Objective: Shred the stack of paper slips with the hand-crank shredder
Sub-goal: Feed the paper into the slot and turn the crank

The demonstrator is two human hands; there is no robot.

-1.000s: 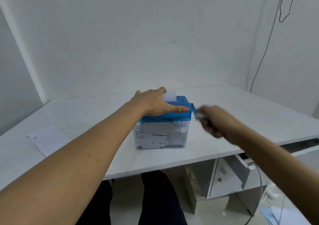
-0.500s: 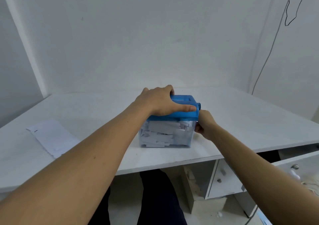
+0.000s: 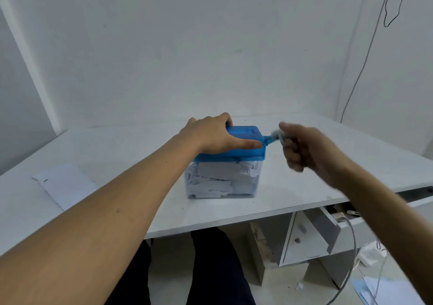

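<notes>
Beside the shredder (image 3: 225, 161), the right hand (image 3: 304, 151) has swung the crank (image 3: 271, 139) up, fingers curled round it; the left hand (image 3: 210, 136) presses flat. Shredding goes on.

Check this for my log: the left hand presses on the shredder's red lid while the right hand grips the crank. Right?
No: the head view shows the lid is blue, not red. The left hand does press on it, and the right hand grips the crank.
</notes>
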